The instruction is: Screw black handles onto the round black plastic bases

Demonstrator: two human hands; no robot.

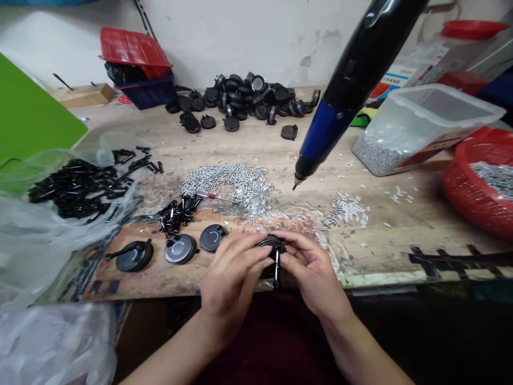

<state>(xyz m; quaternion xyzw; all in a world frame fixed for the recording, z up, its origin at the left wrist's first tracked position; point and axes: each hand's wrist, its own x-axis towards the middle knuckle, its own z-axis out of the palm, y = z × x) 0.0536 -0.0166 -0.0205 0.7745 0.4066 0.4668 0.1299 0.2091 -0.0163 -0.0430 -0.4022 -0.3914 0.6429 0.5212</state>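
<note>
Left hand (pixel 228 272) and right hand (pixel 315 275) are bare, fingers (pixel 256 258) uncovered to the tips. Forearms (pixel 180 342) are bare too, slim, widening toward the lower frame edge. Garment (pixel 268 342) is dark maroon, looks plain, sits in deep shadow; seams too dark to tell.

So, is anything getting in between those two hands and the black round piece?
Nothing visible does: the left hand and right hand already have their fingers on the black round piece. The blue-and-black driver points down beyond them, apart from both.
</note>
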